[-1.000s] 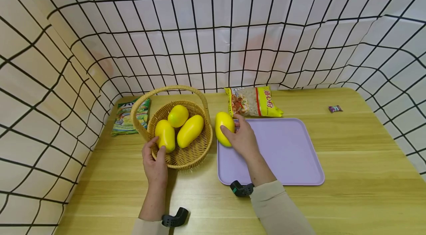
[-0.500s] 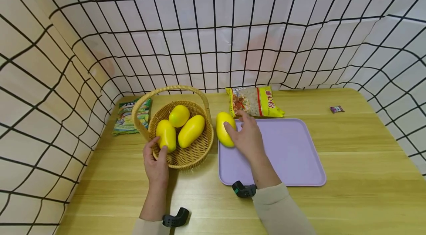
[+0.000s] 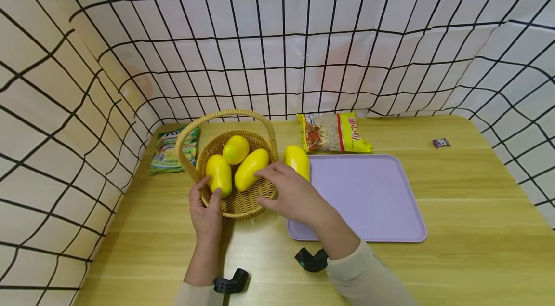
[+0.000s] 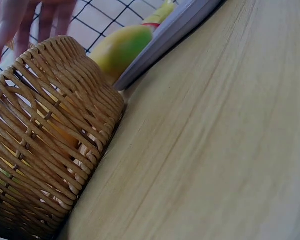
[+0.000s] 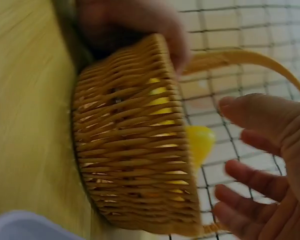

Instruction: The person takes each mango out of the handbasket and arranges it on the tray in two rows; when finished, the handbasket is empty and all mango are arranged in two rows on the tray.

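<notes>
In the head view, a wicker basket point(image 3: 243, 212) with a tall handle holds three yellow mangoes: a left one point(image 3: 219, 175), a back one point(image 3: 236, 150) and a right one point(image 3: 251, 169). My left hand point(image 3: 206, 217) grips the basket's near-left rim, its fingertips close to the left mango. Over the right rim hovers my right hand point(image 3: 295, 195), fingers spread and holding nothing, close to the right mango. The right wrist view shows these fingers point(image 5: 255, 185) apart from the basket wall. Another mango point(image 3: 297, 160) lies at the left edge of a lilac tray point(image 3: 368, 200), partly hidden by my right hand.
Behind the tray lies a yellow food packet point(image 3: 334, 132). A green packet point(image 3: 173, 149) sits left of the basket, and a small purple wrapped sweet point(image 3: 441, 142) at the far right. Grid-patterned cloth walls surround the wooden table point(image 3: 468, 200).
My right hand has let go of the mango on the tray and moved left over the basket's right rim. That mango stays at the tray edge. My left hand keeps its place.
</notes>
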Motion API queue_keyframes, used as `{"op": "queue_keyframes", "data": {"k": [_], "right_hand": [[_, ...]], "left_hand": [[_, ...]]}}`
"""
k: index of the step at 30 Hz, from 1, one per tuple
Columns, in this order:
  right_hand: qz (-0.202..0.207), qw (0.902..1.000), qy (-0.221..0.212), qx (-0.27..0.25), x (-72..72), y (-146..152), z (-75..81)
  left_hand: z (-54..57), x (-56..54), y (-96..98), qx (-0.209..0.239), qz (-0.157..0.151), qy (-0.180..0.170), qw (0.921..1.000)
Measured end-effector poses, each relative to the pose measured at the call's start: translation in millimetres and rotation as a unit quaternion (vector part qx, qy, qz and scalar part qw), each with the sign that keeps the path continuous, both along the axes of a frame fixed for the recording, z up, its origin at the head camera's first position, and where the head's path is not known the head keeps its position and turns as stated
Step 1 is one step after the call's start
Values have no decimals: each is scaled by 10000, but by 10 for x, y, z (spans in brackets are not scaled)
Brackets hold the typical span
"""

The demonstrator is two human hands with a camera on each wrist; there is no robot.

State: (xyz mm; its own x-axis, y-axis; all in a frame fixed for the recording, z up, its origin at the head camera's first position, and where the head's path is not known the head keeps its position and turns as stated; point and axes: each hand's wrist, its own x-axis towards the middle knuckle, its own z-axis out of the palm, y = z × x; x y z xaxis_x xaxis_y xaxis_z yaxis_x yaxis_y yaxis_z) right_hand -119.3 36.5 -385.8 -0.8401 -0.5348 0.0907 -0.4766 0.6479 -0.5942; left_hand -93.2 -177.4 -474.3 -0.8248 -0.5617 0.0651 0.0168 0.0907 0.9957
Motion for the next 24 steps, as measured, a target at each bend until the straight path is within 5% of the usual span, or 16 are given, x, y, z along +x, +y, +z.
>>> {"op": "queue_keyframes", "data": {"k": [7, 15, 24], "right_hand": [[380, 9927, 866, 752, -299, -335, -45], [770, 9896, 777, 930, -588, -488, -95], [1193, 9765, 877, 1563, -680, -508, -100]], "left_hand": [[-12, -14, -2, 9, 11, -33, 10000], [-19, -3, 0, 14, 7, -8, 10000], [-7, -16, -3, 15, -24, -34, 10000]]}}
